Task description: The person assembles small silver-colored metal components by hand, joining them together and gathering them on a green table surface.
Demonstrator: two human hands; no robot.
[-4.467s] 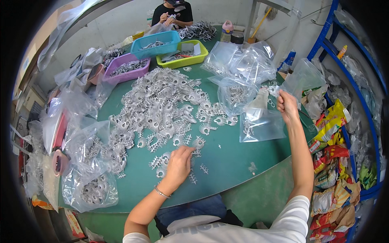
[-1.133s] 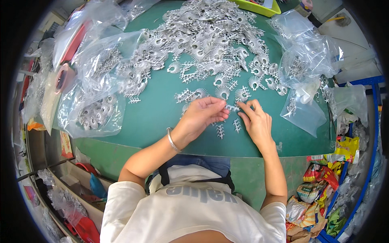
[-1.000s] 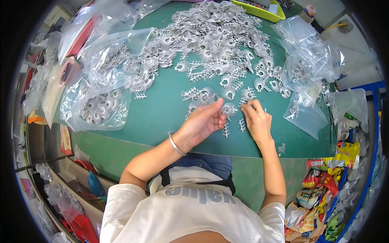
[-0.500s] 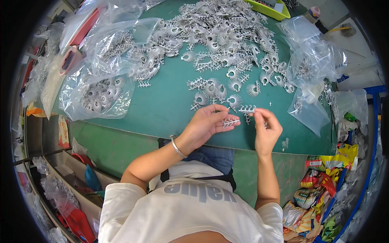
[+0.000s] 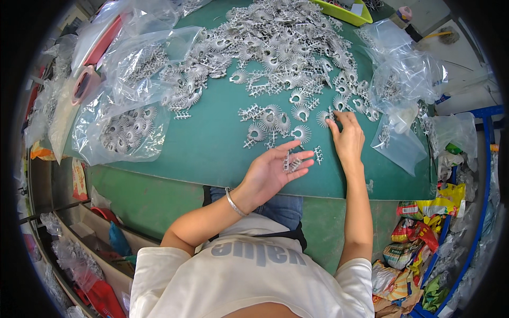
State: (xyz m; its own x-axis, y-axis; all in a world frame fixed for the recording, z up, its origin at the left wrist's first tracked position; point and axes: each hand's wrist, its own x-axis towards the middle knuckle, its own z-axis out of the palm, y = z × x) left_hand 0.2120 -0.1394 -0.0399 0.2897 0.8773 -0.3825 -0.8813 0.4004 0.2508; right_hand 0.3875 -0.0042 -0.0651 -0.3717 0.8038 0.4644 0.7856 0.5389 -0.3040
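My left hand (image 5: 270,172) is palm up with fingers spread, carrying small grey branched pieces (image 5: 290,162) on its palm and fingers. My right hand (image 5: 347,138) reaches farther over the table, thumb and forefinger closed around another small branched piece (image 5: 331,112). That piece lies against a round, spiky grey fan-shaped piece (image 5: 322,119). A single branched piece (image 5: 318,155) rests just right of my left fingertips. Beyond my left hand sits a small group of fan-shaped pieces (image 5: 257,132) and branched ones. A large heap (image 5: 281,47) of both kinds covers the far side.
Clear plastic bags (image 5: 127,132) with grey pieces lie on the green table (image 5: 207,143) at the left. More bags (image 5: 397,79) lie at the right. A yellow-green tray (image 5: 344,11) stands at the back. Colourful packets (image 5: 408,238) fill a blue-framed rack at the lower right.
My right hand has moved away from my left hand to a piece farther off on the table. My left fingers have spread, with pieces now showing on the palm.
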